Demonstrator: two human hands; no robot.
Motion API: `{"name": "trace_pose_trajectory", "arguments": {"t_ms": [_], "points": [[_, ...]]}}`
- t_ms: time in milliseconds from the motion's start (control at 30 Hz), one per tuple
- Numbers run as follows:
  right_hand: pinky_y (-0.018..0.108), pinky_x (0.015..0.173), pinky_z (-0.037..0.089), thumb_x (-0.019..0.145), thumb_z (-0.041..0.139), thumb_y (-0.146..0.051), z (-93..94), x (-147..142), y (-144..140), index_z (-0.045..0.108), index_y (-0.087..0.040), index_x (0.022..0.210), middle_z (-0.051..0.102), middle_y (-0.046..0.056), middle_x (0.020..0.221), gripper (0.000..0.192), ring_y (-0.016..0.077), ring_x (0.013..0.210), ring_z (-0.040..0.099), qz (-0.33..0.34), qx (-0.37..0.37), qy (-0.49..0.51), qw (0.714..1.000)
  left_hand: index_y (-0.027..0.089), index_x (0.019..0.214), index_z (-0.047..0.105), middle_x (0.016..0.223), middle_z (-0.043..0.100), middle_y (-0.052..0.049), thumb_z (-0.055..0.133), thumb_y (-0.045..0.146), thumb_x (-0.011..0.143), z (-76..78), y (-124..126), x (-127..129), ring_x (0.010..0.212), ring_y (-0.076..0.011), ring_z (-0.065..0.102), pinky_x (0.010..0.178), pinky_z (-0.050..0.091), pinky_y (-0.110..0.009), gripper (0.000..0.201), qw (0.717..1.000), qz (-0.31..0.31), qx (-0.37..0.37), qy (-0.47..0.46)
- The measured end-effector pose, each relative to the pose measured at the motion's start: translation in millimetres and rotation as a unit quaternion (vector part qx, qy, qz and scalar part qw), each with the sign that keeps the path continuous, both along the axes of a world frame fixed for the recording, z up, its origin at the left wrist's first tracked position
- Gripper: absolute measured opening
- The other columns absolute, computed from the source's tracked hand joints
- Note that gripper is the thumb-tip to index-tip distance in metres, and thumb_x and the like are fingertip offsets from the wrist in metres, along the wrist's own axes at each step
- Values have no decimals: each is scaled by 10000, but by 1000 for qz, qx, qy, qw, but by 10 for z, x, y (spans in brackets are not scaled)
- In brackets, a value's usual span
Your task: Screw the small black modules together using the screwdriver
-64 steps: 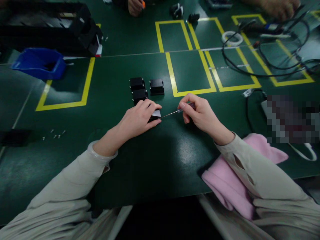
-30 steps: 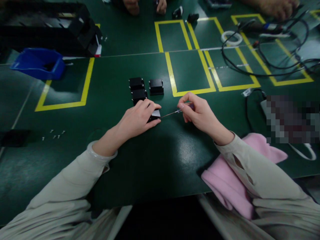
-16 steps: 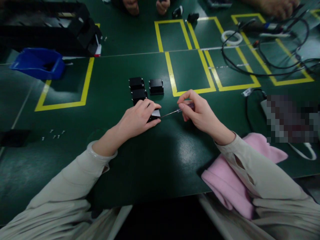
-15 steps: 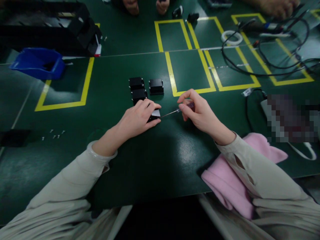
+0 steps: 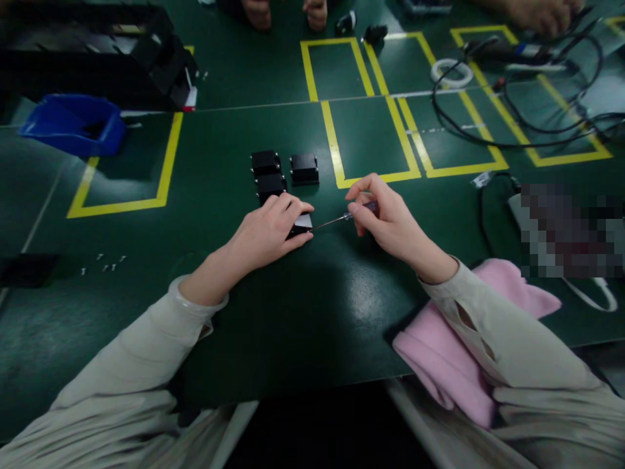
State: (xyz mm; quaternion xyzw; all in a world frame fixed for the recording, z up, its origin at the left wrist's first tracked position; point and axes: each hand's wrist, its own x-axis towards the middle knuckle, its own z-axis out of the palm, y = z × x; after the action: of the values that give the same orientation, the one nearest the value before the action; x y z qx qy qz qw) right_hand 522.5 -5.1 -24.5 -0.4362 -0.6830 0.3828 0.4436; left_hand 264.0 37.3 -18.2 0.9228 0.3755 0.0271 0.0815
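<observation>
My left hand (image 5: 266,234) presses a small black block (image 5: 301,225) with a pale face down on the green table (image 5: 303,312); most of the block is hidden under the fingers. My right hand (image 5: 388,221) pinches a thin screwdriver (image 5: 342,218) by its dark handle, and the metal tip touches the block's right side. Three more black blocks sit just behind my left hand: two in a column (image 5: 269,174) and one (image 5: 303,169) to their right.
Yellow tape rectangles (image 5: 368,137) mark the table. A blue bin (image 5: 73,124) and a black rack (image 5: 97,55) stand at the far left. Small screws (image 5: 105,264) lie at the left. Cables (image 5: 517,111) and a tape roll (image 5: 452,71) sit at the right. A pink cloth (image 5: 459,352) lies under my right arm. Other people's hands (image 5: 288,12) are at the far edge.
My right fingers have shifted slightly on the screwdriver handle while the tip stays at the block. My left hand has not moved. The hands at the far edge moved a little.
</observation>
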Motion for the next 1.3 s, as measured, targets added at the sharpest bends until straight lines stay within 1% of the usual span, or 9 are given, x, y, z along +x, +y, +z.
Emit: {"name": "trace_pose_trajectory", "arguments": {"t_ms": [133,333,533,633,700,767,933,1133,1300], "points": [[276,516,350,1089,578,-286,-1,5,5,505,-244,1011,488,-101,592,115,102,480,490,9,-21,-4,1000,187,1434,533,1385,624,-155,581,446,1058,14,-3,6,1251,-334,606,946,595,-456,459,1000,2,-4,1],[279,572,387,1023,644,-210,9,10,1,518,-239,1059,518,-98,660,135,99,526,530,-3,17,-8,1000,197,1432,531,1394,621,-157,580,450,1049,21,-4,6,1260,-340,603,934,596,-455,461,1000,5,-7,4],[269,491,312,1090,585,-320,4,4,5,507,-242,1003,494,-100,582,140,99,466,473,9,-26,-4,1000,202,1429,531,1376,624,-153,574,453,1049,13,3,2,1239,-337,604,941,591,-460,458,1000,2,-8,-5],[270,525,344,1070,610,-281,4,1,2,511,-242,1034,495,-101,626,113,93,491,489,5,-2,-1,1000,194,1436,530,1386,620,-157,572,456,1052,13,4,-2,1244,-340,605,933,596,-463,467,1000,1,-8,-1],[273,553,368,1049,643,-268,5,1,1,512,-240,1063,504,-97,667,135,93,518,509,1,14,-2,1000,193,1441,527,1394,618,-156,567,454,1056,16,2,-2,1251,-337,603,937,597,-459,467,1000,1,-7,3],[272,554,372,1051,647,-283,5,3,3,510,-241,1062,510,-95,672,143,94,522,514,1,9,-3,1000,197,1443,524,1395,617,-154,568,454,1056,19,0,0,1253,-334,602,939,596,-454,467,1000,3,-7,5],[273,496,332,1098,577,-333,7,8,6,504,-243,1015,492,-97,591,142,102,468,478,14,-28,-7,999,212,1436,522,1382,620,-150,565,457,1054,23,-2,5,1252,-331,602,945,599,-454,456,1000,6,-8,5],[273,556,386,1045,651,-273,20,4,-1,513,-244,1058,507,-96,665,141,95,516,510,-2,9,-13,1000,211,1432,525,1380,621,-152,566,461,1051,8,5,-3,1247,-341,605,948,599,-473,458,1000,1,-6,-1],[268,492,330,1084,586,-303,17,5,3,507,-243,1002,491,-99,593,128,97,465,476,9,-31,-4,999,193,1433,531,1388,619,-154,574,445,1055,2,2,-6,1255,-337,603,944,593,-458,457,1000,1,-4,0]]}}
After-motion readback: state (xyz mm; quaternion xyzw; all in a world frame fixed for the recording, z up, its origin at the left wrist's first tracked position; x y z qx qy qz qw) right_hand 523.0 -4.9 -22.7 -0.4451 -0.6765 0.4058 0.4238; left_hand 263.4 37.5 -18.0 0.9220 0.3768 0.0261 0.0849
